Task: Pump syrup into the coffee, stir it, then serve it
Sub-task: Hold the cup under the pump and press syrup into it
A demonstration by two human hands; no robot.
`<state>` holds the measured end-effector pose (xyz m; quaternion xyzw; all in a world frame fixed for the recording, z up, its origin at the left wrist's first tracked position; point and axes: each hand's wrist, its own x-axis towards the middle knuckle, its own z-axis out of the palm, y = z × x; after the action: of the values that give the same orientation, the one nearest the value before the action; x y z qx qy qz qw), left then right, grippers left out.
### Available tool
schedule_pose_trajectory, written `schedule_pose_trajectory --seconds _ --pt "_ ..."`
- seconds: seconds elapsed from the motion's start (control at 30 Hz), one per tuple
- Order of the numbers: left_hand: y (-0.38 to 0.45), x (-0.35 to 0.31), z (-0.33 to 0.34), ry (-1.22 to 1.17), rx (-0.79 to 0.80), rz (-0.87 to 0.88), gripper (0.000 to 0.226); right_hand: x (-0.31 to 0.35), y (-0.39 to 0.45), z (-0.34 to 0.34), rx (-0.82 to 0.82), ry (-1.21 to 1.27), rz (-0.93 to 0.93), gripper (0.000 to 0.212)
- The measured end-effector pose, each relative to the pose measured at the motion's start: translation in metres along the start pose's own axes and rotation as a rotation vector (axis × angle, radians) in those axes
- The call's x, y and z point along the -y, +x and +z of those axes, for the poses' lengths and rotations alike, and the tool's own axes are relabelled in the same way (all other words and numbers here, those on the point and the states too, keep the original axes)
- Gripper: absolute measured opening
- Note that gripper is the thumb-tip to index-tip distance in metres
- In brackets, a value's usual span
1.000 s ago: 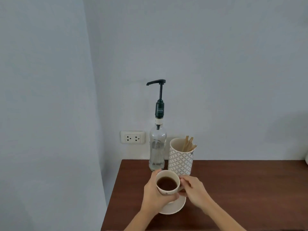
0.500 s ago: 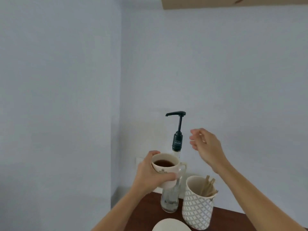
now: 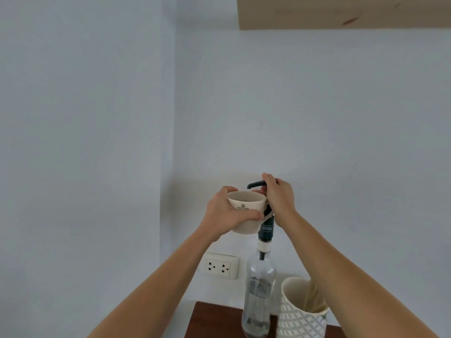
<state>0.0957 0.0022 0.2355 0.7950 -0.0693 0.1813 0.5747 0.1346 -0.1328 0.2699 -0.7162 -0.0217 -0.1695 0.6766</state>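
My left hand (image 3: 225, 215) grips a cream coffee cup (image 3: 246, 203) with a small crown logo, held up in the air just under the black pump spout (image 3: 255, 184). My right hand (image 3: 279, 196) rests over the pump head of the tall clear glass syrup bottle (image 3: 260, 286), fingers curled on it. The bottle stands on the dark wooden table (image 3: 210, 320). The coffee inside the cup is hidden from this angle.
A white patterned holder (image 3: 300, 313) with wooden stir sticks (image 3: 316, 298) stands right of the bottle. A white wall socket (image 3: 221, 265) sits behind. A pale wooden shelf (image 3: 341, 13) hangs at the top right. Walls meet in a corner on the left.
My left hand has lifted the cup off its saucer up to the spout. My right hand has moved from the air onto the pump head. The camera has tilted up.
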Motion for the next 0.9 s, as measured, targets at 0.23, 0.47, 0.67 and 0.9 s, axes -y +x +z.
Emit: schedule_pose_trajectory --seconds 0.23,0.47,0.67,0.9 --pt "0.007 0.005 0.002 -0.050 0.039 -0.017 0.097 -0.007 0.003 0.004 0.019 0.032 -0.029 0.037" --pt "0.011 0.007 0.000 -0.057 0.057 -0.017 0.098 -0.010 0.002 0.006 -0.030 0.046 -0.070 0.035" --pt "0.011 0.008 0.000 -0.068 0.063 -0.022 0.097 -0.012 0.004 0.007 -0.044 0.043 -0.066 0.034" --pt "0.015 0.012 0.001 -0.073 0.064 -0.031 0.098 -0.015 0.005 0.009 -0.061 0.033 -0.083 0.036"
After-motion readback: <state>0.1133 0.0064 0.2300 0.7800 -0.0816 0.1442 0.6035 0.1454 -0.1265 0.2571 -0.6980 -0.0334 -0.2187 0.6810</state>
